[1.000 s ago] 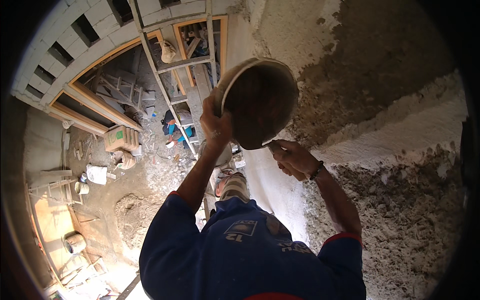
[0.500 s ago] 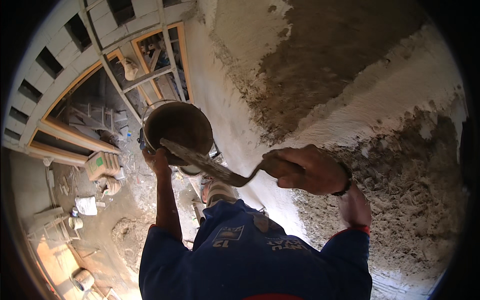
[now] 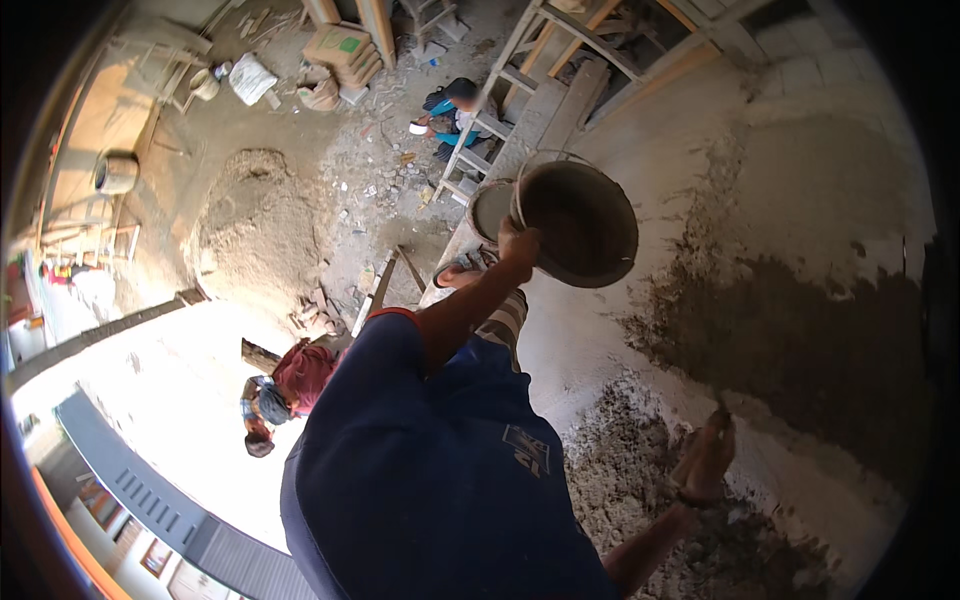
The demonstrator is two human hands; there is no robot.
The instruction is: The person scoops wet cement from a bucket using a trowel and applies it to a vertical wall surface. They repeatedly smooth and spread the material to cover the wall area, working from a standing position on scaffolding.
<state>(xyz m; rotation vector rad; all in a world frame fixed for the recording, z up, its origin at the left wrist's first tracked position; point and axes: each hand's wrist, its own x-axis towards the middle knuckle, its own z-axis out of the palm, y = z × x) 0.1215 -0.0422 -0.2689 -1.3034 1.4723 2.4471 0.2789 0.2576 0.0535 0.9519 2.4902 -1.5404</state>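
Observation:
My left hand [image 3: 518, 248] is closed on the rim of a dark mortar bucket [image 3: 612, 222], which is tilted so that its inside shows. A thin wire handle arches over the bucket's far side. My right hand [image 3: 706, 455] is at the wall on the right, closed around the trowel's handle; the blade barely shows against the wall. Beside that hand, a dark wet mortar patch [image 3: 800, 340] spreads over the wall, with a pale smooth strip [image 3: 770, 430] below it and rough, lumpy mortar [image 3: 625, 440] nearer me.
Another bucket [image 3: 490, 208] stands beside my feet on a plank. A wooden ladder [image 3: 497, 125] leans beyond it. A person [image 3: 460, 115] crouches on the rubble-strewn floor; others [image 3: 290, 385] are at lower left. A sand heap [image 3: 258, 215] and stacked bags [image 3: 340, 52] lie to the left.
My view has swung leftward. My right hand has gone from beside the bucket, with the trowel lifted across it, out to the wall. My left hand still holds the bucket.

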